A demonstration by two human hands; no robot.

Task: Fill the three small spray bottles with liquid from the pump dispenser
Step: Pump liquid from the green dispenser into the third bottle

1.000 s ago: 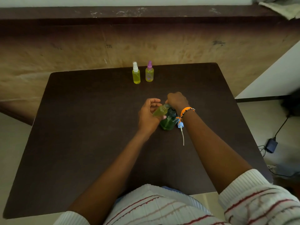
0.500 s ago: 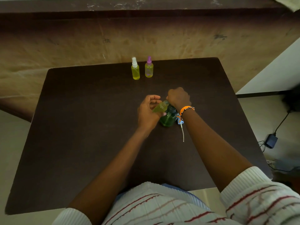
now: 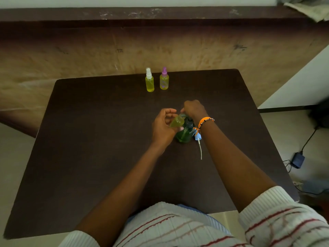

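Mid-bench (image 3: 89,157): left hand (image 3: 162,127) curled round the tilted third bottle (image 3: 177,121), mouth at the spout; right hand (image 3: 193,109) fisted on the green dispenser (image 3: 185,134) head, apparently pumping. Loose blue sprayer cap (image 3: 198,138) just right. Next, probably recapping. Farther back, two capped bottles (image 3: 156,81), filled.

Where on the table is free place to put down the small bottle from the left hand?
Bare table spreads left of the left hand, and between the hands and the two capped bottles at the far edge. It is crowded by the pump dispenser, where the blue spray cap lies.
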